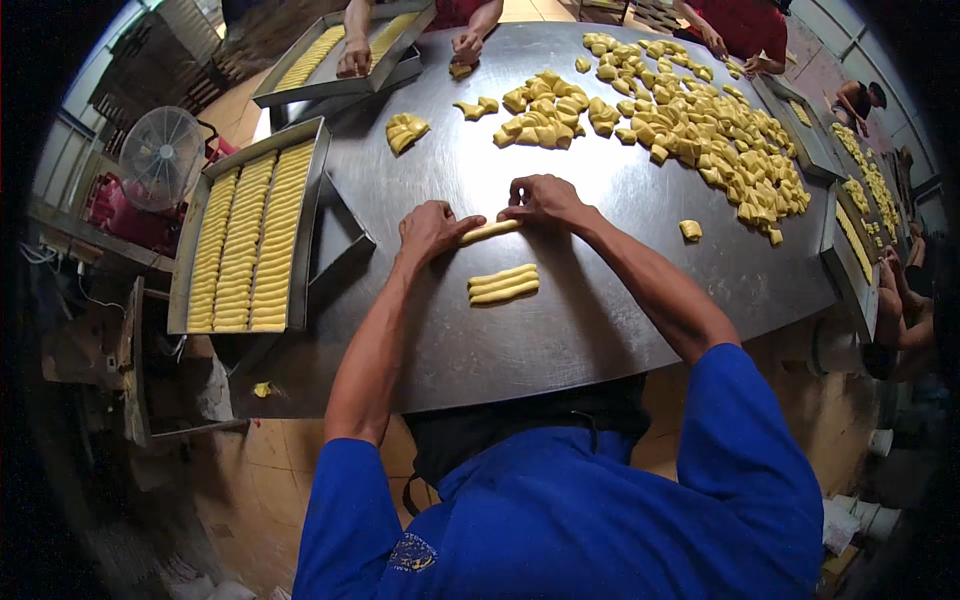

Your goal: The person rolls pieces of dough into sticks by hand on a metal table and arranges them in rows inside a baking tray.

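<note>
A short yellow dough stick [490,232] lies across the steel table in front of me. At its left end are the thumb and fingers of my left hand [430,230]. My right hand [546,202] pinches the other end, fingers bent and thumb pointing inward. Just nearer to me, a small group of finished-looking dough sticks [503,285] rests side by side on the metal. Beyond my hands sit a folded dough lump [406,131] and a heap of dough pieces [545,112].
A tray [318,190] with three columns of dough sticks stands at the left. Many cut dough pieces [720,140] spread over the right of the steel table [400,330]. Co-workers' hands [355,57] work at the far edge and right. A fan [162,158] stands at left.
</note>
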Tool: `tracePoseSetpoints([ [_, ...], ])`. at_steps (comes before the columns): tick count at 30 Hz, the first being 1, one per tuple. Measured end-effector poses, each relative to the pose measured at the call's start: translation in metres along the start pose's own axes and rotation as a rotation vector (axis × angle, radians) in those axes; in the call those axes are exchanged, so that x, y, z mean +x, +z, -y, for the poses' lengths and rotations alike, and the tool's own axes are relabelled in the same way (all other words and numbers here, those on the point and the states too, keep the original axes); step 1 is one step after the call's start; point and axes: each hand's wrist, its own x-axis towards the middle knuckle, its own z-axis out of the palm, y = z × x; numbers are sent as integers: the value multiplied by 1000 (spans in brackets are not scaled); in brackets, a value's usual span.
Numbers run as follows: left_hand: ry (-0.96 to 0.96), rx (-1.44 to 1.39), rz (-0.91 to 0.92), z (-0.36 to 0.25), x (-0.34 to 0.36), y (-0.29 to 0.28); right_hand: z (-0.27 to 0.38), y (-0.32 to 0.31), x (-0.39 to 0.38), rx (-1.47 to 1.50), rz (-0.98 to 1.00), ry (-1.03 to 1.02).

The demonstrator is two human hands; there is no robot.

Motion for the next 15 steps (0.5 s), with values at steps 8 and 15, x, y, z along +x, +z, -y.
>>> tracePoseSetpoints([
  [8,11,38,-67,-9,-5,2,0,10,3,-53,-57,13],
  [15,17,37,-86,-4,-2,-3,2,7,6,-54,-78,-20],
])
